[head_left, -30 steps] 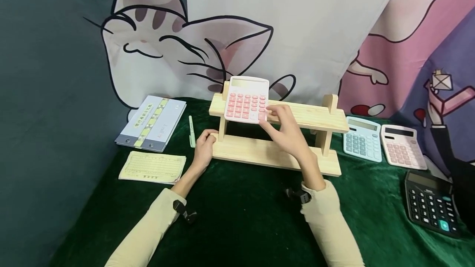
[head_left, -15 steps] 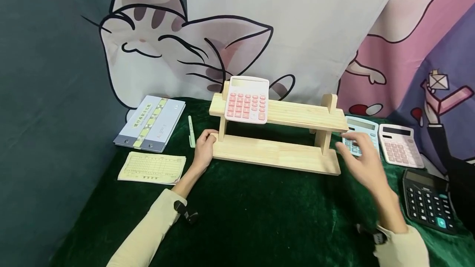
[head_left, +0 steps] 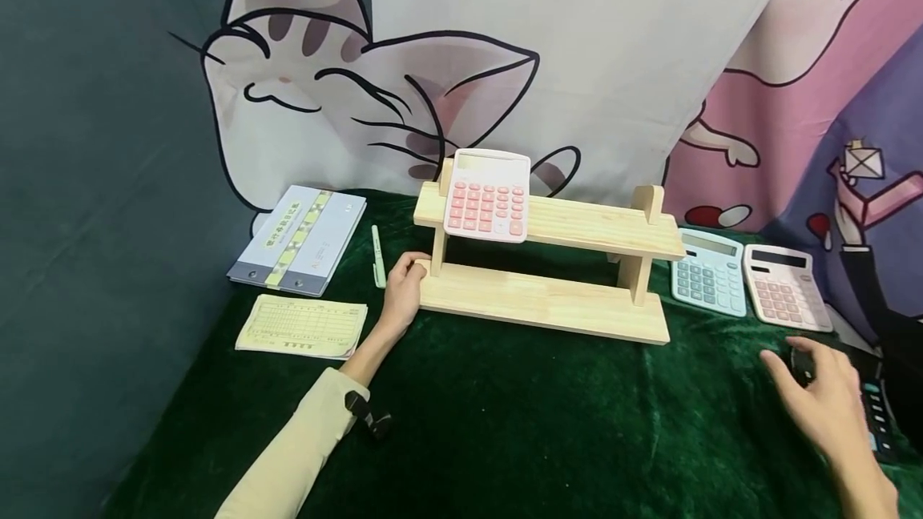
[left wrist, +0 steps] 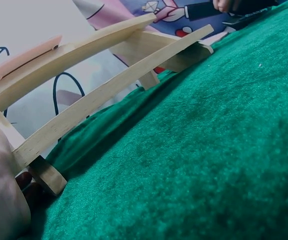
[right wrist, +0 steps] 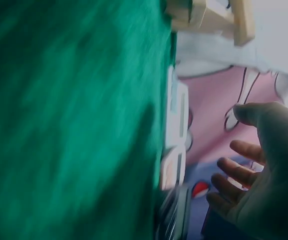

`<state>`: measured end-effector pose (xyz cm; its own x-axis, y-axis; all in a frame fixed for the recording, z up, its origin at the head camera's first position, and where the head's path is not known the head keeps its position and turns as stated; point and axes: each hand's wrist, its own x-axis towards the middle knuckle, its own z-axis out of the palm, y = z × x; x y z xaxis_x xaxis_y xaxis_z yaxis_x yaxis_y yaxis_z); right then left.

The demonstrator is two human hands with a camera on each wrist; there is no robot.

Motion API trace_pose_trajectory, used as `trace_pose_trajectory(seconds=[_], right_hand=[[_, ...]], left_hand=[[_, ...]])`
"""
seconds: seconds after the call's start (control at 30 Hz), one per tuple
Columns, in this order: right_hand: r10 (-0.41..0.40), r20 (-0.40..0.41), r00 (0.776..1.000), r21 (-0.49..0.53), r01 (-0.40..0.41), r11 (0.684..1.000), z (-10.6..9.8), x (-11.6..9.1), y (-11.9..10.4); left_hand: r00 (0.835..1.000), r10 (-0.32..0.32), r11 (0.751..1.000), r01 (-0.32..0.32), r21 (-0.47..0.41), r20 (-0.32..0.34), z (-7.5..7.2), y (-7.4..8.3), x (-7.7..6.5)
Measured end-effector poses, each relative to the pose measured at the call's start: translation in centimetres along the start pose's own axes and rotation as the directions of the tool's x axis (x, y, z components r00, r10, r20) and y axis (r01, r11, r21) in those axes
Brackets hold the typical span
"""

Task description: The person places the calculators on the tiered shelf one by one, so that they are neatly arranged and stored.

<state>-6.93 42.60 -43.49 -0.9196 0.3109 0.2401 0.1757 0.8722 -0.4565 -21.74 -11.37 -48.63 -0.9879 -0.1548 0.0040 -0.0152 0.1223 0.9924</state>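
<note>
My left hand (head_left: 404, 295) grips the left end of a two-tier wooden shelf (head_left: 541, 301); in the left wrist view its fingers curl under the lower board (left wrist: 84, 112). A white calculator with pink keys (head_left: 487, 197) leans face-forward on the upper tier, at the left. At the far right, my right hand (head_left: 829, 403) hovers over a black calculator (head_left: 876, 411) and partly hides it. Its fingers are spread and loosely bent, with nothing between them, as the right wrist view shows of the hand (right wrist: 268, 175) too.
Beside the shelf's right end lie a light blue calculator (head_left: 709, 272) and a pink calculator (head_left: 786, 288). Left of the shelf are a pale green pen (head_left: 378, 259), a grey-blue notebook (head_left: 299, 240) and a yellow form pad (head_left: 301, 327). Green velvet cloth (head_left: 519, 423) covers the table.
My right hand has let go of the pink-keyed calculator on the upper tier and moved right, past the blue calculator, to the black one. The left hand stays on the shelf.
</note>
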Motion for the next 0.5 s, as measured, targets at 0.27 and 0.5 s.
trace_pose_trajectory(seconds=[0.27,0.5], right_hand=[[0.383,0.170,0.908,-0.192,-0.351,0.917,-1.4,-0.3,4.2],[0.600,0.287,0.747,-0.382,-0.486,0.786,-2.0,-0.6,6.7]], left_hand=[[1.000,-0.001,1.000,0.001,-0.003,0.006,0.0,0.2,0.1],[1.000,-0.014,1.000,0.014,-0.005,0.012,0.2,0.0,-0.2]])
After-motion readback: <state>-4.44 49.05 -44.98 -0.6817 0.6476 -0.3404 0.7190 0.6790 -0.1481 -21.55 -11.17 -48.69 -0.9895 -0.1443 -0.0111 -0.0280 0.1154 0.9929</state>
